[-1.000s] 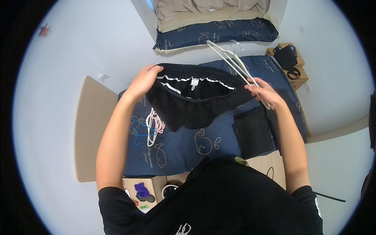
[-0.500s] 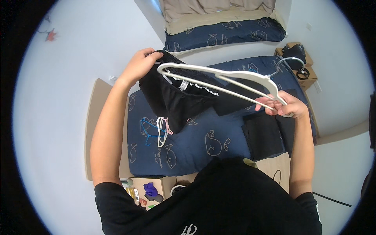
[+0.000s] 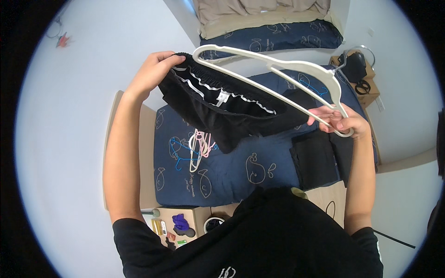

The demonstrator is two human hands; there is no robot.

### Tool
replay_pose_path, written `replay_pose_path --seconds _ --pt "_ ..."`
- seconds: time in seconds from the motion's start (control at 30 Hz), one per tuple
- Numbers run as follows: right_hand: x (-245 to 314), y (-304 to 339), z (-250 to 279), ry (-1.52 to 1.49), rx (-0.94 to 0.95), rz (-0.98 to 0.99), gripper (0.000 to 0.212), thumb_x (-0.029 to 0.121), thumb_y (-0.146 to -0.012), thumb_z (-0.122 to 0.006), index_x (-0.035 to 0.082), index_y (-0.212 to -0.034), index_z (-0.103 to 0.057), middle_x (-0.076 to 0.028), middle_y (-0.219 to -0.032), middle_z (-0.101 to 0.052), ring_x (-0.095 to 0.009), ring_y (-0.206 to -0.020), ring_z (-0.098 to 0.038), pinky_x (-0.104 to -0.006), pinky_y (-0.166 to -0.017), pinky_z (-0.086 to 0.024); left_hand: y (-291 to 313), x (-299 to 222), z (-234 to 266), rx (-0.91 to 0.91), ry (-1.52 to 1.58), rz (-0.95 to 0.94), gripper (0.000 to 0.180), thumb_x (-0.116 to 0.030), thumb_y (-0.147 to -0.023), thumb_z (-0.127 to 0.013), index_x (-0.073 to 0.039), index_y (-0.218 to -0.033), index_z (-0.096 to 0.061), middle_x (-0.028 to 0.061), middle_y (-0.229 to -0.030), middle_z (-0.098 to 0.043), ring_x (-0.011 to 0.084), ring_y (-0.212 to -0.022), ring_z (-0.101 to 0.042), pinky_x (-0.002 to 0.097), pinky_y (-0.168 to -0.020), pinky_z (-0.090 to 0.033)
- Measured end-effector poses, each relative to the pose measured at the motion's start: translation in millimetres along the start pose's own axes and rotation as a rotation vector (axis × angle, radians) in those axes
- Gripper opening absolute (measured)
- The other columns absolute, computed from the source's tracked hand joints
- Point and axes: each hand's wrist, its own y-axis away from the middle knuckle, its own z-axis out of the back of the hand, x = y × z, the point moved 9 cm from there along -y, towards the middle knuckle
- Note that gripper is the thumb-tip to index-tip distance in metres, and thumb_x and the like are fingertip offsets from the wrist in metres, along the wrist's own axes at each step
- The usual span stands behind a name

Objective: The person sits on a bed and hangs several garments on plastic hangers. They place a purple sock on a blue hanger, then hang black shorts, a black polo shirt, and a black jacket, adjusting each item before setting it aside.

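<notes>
My left hand (image 3: 156,72) pinches one end of the elastic waistband of black pants (image 3: 204,109), raised over the bed. The waist gapes open, showing a white drawstring and a white label inside. My right hand (image 3: 346,121) is closed round one lower corner of a white clothes hanger (image 3: 303,66), its metal hook pointing up and right. The hanger's far corner is near my left hand, at the top of the waistband, and its lower bar runs in front of the cloth. Whether my right fingers also touch the pants, I cannot tell.
The bed has a dark blue whale-print sheet (image 3: 232,180). On it lie blue, white and pink hangers (image 3: 197,149), another blue hanger (image 3: 315,87) and folded black clothes (image 3: 313,160). Cardboard boxes (image 3: 370,95) stand at the far right. A small table (image 3: 190,215) with small items is at the near left.
The waist of the pants has spread open wider and its label side shows more. The hanger has moved slightly up and right, with its left corner now higher near the waistband.
</notes>
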Motion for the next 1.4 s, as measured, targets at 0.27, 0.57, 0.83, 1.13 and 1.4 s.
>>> replay_pose_path --seconds 0.27,0.57,0.83,1.13,1.4 --pt "0 -25 -15 0.116 0.013 -0.071 0.069 0.006 -0.072 -0.065 -0.01 -0.139 -0.057 -0.021 -0.123 -0.067 -0.009 -0.082 -0.057 -0.0198 -0.077 -0.049 -2 -25 -8 0.041 -0.131 -0.06 0.035 -0.034 -0.092 -0.065 -0.001 -0.095 -0.075 0.0026 -0.079 -0.067 0.0121 -0.076 -0.058 0.0282 -0.072 -0.046" --pt "0 -50 -33 0.163 0.081 -0.079 0.061 0.005 -0.078 -0.062 -0.009 -0.138 -0.058 -0.015 -0.117 -0.069 -0.006 -0.075 -0.053 -0.0186 -0.06 -0.042 10 -76 -23 0.028 -0.16 -0.16 0.034 -0.031 -0.095 -0.065 0.002 -0.087 -0.072 -0.0017 -0.074 -0.061 0.0076 -0.072 -0.052 0.0258 -0.066 -0.041" --pt "-9 -78 -62 0.144 0.159 0.068 0.058 0.005 -0.081 -0.062 -0.006 -0.138 -0.059 -0.011 -0.121 -0.07 -0.003 -0.073 -0.05 -0.0179 -0.065 -0.043 12 -109 -46 -0.011 -0.231 -0.333 0.053 -0.045 -0.098 -0.064 0.003 -0.078 -0.073 -0.0022 -0.057 -0.045 0.0096 -0.058 -0.041 0.0303 -0.055 -0.034" --pt "-46 -111 -96 -0.227 0.205 0.296 0.061 -0.001 -0.085 -0.064 -0.006 -0.145 -0.051 -0.017 -0.13 -0.065 -0.005 -0.086 -0.057 -0.0198 -0.082 -0.05 56 -186 14 -0.139 -0.579 -0.893 0.044 -0.042 -0.101 -0.059 0.0 -0.1 -0.072 0.0123 -0.09 -0.069 0.0247 -0.089 -0.062 0.0343 -0.084 -0.047" --pt "-11 -113 -122 -0.063 0.288 0.341 0.062 0.007 -0.083 -0.063 -0.01 -0.142 -0.054 -0.019 -0.124 -0.067 -0.007 -0.08 -0.056 -0.0206 -0.07 -0.047 55 -140 49 -0.273 -0.739 -0.841 0.035 -0.034 -0.1 -0.056 0.001 -0.102 -0.062 0.0181 -0.093 -0.062 0.033 -0.089 -0.059 0.0385 -0.084 -0.046"
